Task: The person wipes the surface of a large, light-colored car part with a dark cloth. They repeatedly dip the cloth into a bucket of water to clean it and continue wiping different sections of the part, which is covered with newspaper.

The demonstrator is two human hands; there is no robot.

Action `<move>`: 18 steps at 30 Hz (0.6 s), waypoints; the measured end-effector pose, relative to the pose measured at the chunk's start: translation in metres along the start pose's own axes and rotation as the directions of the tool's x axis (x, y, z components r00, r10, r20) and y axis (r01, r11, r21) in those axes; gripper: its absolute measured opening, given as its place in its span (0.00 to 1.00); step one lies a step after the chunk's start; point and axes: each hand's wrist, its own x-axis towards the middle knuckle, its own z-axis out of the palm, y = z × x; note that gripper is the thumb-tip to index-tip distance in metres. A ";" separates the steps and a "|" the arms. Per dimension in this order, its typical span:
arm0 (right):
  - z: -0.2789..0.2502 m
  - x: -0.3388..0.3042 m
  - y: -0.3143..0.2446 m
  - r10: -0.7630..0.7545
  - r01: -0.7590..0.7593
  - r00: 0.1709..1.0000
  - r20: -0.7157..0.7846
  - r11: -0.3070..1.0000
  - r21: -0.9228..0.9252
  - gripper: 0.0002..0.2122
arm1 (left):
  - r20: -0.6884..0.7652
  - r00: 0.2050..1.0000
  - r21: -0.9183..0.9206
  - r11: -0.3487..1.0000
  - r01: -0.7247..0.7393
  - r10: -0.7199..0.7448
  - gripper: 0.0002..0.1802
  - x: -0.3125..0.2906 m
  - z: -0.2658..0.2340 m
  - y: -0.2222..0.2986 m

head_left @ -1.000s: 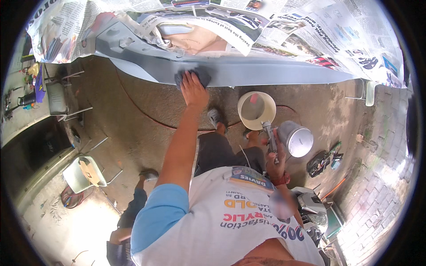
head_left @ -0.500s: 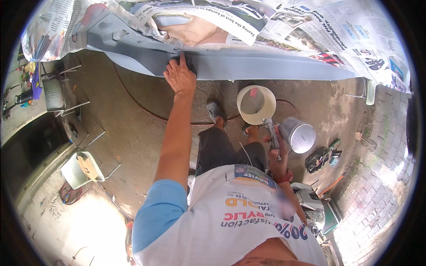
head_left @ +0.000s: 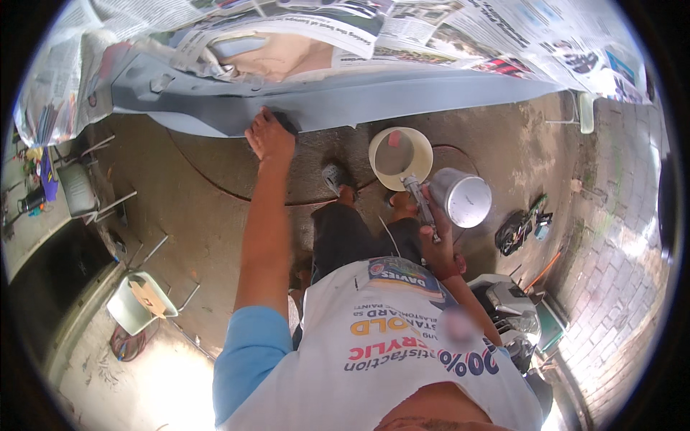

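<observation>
My left hand [head_left: 272, 138] is at the lower edge of a grey car body panel [head_left: 402, 98], left of its middle. Its fingers are bent around a small dark pad [head_left: 287, 123], mostly hidden by the hand; whether it is cloth or sponge I cannot tell. My right hand [head_left: 440, 233] grips a metal spray gun [head_left: 422, 201] by its handle, low in front of my right thigh. The gun's silver cup [head_left: 467, 201] sits tilted on its right side. Newspaper sheets [head_left: 431, 36] cover the area above the grey panel.
A cream bucket [head_left: 424, 172] with a pink piece inside stands on the concrete floor by my feet. A hose [head_left: 208, 183] runs across the floor. Chairs [head_left: 133, 316] stand at left. A black bundle [head_left: 512, 231] lies at right, with a machine [head_left: 507, 309] nearer me.
My left hand has slid down to the panel's lower edge, and its stretched index finger is now bent. The spray gun stays in my right hand. The whole view has shifted slightly.
</observation>
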 end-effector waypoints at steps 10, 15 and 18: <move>0.007 -0.006 0.010 -0.024 0.026 1.000 -0.011 0.993 0.117 0.40 | 0.045 0.999 -0.021 0.999 0.031 -0.030 0.48 0.009 -0.003 -0.004; 0.006 -0.010 0.017 0.003 -0.005 0.999 0.042 0.999 0.050 0.40 | 0.042 0.999 -0.117 0.993 -0.002 0.007 0.46 -0.003 0.001 -0.013; 0.011 -0.009 0.013 -0.015 0.013 1.000 0.017 0.997 0.075 0.40 | -0.007 1.000 -0.151 0.988 0.007 -0.008 0.48 -0.006 0.012 -0.015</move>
